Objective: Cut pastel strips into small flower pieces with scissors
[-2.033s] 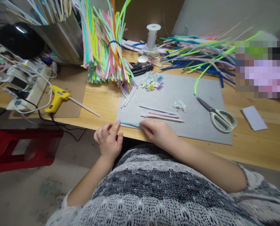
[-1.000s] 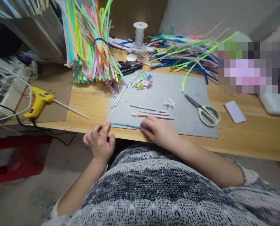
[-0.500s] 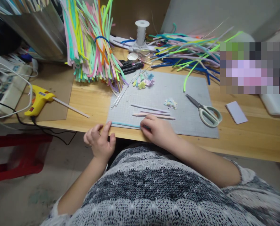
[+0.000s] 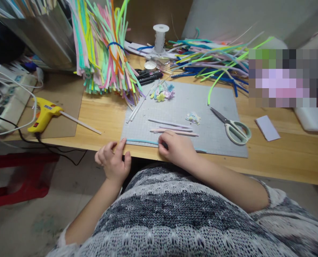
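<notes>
Light-blue fuzzy craft stem (image 4: 142, 141) is laid along the near edge of the grey rectangular mat (image 4: 220, 139). Its left end is touched by the loosely spread left hand's (image 4: 113, 161) index fingertip. Its middle is covered by the curled right hand (image 4: 179, 147); whether it is pinched cannot be told. Pale lilac and pink stems (image 4: 170, 124) are placed just beyond.

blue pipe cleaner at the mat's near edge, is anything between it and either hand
Nothing visible. The left hand has its index fingertip at one end of the blue pipe cleaner, and the right hand is at it farther along. The pale strips lie beyond it and the scissors off to the right.
</notes>
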Demonstrator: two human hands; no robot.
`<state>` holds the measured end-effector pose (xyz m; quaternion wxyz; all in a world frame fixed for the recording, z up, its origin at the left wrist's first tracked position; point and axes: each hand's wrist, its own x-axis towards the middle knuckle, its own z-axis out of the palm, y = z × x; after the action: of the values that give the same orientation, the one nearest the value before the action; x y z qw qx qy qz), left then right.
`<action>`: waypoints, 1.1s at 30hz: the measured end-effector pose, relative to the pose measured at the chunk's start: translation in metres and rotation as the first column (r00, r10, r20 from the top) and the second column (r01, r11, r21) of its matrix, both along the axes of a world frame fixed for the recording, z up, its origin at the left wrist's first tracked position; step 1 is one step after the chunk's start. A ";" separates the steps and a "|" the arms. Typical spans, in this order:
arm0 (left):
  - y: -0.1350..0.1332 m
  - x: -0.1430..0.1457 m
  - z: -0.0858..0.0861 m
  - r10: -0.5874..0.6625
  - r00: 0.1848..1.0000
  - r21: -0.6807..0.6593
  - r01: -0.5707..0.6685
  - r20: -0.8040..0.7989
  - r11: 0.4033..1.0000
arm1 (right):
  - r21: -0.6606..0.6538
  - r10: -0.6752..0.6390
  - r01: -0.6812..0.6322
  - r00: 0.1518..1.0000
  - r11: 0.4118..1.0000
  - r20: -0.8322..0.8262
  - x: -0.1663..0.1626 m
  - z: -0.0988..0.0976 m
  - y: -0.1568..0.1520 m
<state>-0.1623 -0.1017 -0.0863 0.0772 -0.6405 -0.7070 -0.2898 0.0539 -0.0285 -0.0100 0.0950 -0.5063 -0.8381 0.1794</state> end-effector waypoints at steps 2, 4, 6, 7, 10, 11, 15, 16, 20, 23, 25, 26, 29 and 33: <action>0.000 0.001 0.000 -0.004 1.000 0.004 0.004 0.010 1.000 | 0.004 -0.002 0.002 1.000 1.000 0.007 -0.001 0.000 0.000; 0.001 0.001 0.001 -0.001 1.000 0.006 0.001 0.008 1.000 | 0.011 0.002 -0.002 1.000 1.000 0.006 -0.002 0.000 0.001; 0.002 0.002 0.002 0.004 1.000 0.008 -0.004 -0.005 1.000 | 0.012 0.008 -0.008 1.000 1.000 0.007 -0.003 -0.001 0.001; 0.002 0.001 0.003 0.006 1.000 0.002 -0.006 -0.009 1.000 | 0.010 0.011 -0.011 1.000 1.000 0.008 -0.003 -0.001 0.001; 0.000 0.002 0.007 0.016 1.000 -0.012 -0.016 0.019 1.000 | -0.007 0.015 -0.015 0.999 1.000 -0.049 -0.001 0.000 -0.001; -0.001 0.002 0.009 0.016 0.999 0.024 -0.017 0.046 1.000 | -0.019 0.018 -0.020 0.993 1.000 -0.113 0.000 0.003 -0.001; 0.001 0.019 0.035 -0.168 0.945 0.261 0.094 0.280 0.961 | -0.132 -0.004 -0.084 0.830 0.988 -0.558 0.004 0.021 -0.003; 0.005 0.027 0.045 -0.258 0.883 0.242 0.172 0.392 0.955 | -0.187 -0.037 -0.118 0.748 0.975 -0.663 0.005 0.027 -0.003; 0.037 0.067 0.090 -0.296 0.249 0.142 0.492 0.922 0.859 | -0.334 -0.189 -0.279 0.440 0.900 -0.878 0.007 0.046 0.002; 0.062 0.091 0.114 -0.125 -0.133 0.180 0.598 0.983 0.781 | -0.353 -0.268 -0.282 0.298 0.892 -0.916 0.016 0.052 0.009; 0.072 0.103 0.123 -0.041 -0.237 0.187 0.636 0.971 0.749 | -0.378 -0.320 -0.265 0.239 0.887 -0.917 0.026 0.053 0.013; 0.076 0.107 0.127 -0.007 -0.263 0.183 0.652 0.965 0.736 | -0.388 -0.336 -0.257 0.223 0.885 -0.915 0.032 0.054 0.015; 0.085 0.119 0.132 0.070 -0.295 0.165 0.700 0.953 0.695 | -0.398 -0.352 -0.222 0.222 0.890 -0.909 0.050 0.055 0.020; 0.096 0.136 0.134 0.150 -0.265 0.117 0.774 0.952 0.623 | -0.382 -0.338 -0.165 0.244 0.909 -0.909 0.069 0.055 0.023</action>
<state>-0.0267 -0.0058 0.0479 -0.7685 -0.3554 -0.3222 -0.4234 0.1229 -0.0055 0.0449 0.4915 -0.3428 -0.5145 0.6133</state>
